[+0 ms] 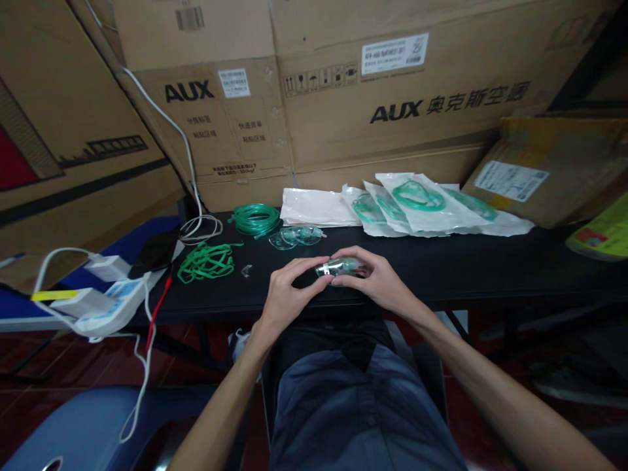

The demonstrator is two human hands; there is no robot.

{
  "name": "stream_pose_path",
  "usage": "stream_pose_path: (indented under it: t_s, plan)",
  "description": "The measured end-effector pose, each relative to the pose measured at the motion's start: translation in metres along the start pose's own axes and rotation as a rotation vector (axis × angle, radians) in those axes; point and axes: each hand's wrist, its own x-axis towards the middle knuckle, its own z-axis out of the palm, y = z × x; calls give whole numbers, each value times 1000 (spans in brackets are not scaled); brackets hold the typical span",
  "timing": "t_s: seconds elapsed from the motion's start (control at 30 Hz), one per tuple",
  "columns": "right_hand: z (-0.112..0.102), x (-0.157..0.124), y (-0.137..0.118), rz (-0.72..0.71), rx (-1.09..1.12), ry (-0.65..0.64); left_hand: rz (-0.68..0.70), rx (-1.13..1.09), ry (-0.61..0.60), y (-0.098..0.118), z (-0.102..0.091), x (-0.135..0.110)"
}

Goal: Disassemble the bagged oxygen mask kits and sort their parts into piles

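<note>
My left hand (289,288) and my right hand (370,278) are both closed on a clear green-tinted plastic mask (341,267), held just above the near edge of the black table (490,265). The fingertips of both hands pinch it from either side. Behind them on the table lie further clear masks (297,237), a coil of green tubing (255,218), a heap of green elastic straps (207,261) and a small clear plastic piece (246,269).
Several white sealed pouches with green masks (417,199) lie along the table's back edge. Large AUX cardboard boxes (373,98) stand behind. At the left are a power strip with chargers (105,297), a black phone (156,252) and white cables (199,226).
</note>
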Motion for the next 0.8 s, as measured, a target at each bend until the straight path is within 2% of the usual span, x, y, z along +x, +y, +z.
stream_pose_path:
  t_s: [0.2,0.57,0.8]
  plan:
    - [2,1,-1,5,7,13,6,22,29,-1,0,1]
    - [3,0,1,35,40,10,-37,2,-14,-2,-1,1]
    - [3,1,5,13,72,44,35,9,-27,-1,1,2]
